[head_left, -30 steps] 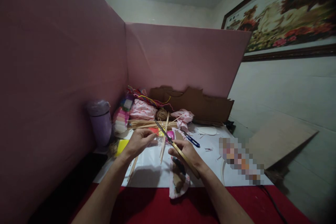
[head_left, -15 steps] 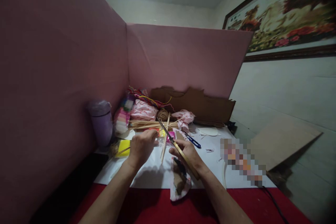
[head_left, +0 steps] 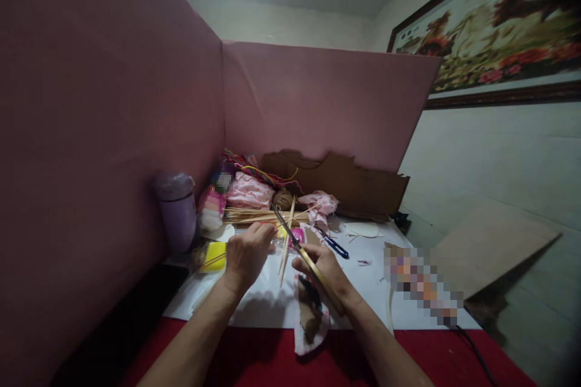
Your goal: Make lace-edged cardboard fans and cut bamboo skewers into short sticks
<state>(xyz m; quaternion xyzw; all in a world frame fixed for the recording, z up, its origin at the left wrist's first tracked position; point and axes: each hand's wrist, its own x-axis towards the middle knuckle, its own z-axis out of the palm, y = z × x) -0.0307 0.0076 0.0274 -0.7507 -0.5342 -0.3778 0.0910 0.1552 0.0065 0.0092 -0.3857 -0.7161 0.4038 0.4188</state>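
My left hand (head_left: 249,254) is closed around thin wooden sticks (head_left: 214,260), whose ends stick out to its left. On its other side a stick slants up to the right, near the scissor blades. My right hand (head_left: 323,266) grips scissors (head_left: 316,271) with golden handles, the blades pointing up and left. Whether the blades touch a stick I cannot tell. Just beyond, a few loose sticks (head_left: 285,257) lie crosswise under the blades. Below my right hand is a curved cardboard piece (head_left: 311,323) edged with pale patterned cloth, overhanging the white sheet.
A purple cup (head_left: 178,217) stands at the left by the pink partition (head_left: 327,103). Behind the hands lie a stick bundle (head_left: 245,216), a twine ball (head_left: 282,199), pink cloth (head_left: 251,191) and a blue-handled cutter (head_left: 334,246). Torn cardboard (head_left: 372,190) leans at the back.
The view has shifted slightly. Both hands keep nearly the same place and grip, with the scissors still by the stick.
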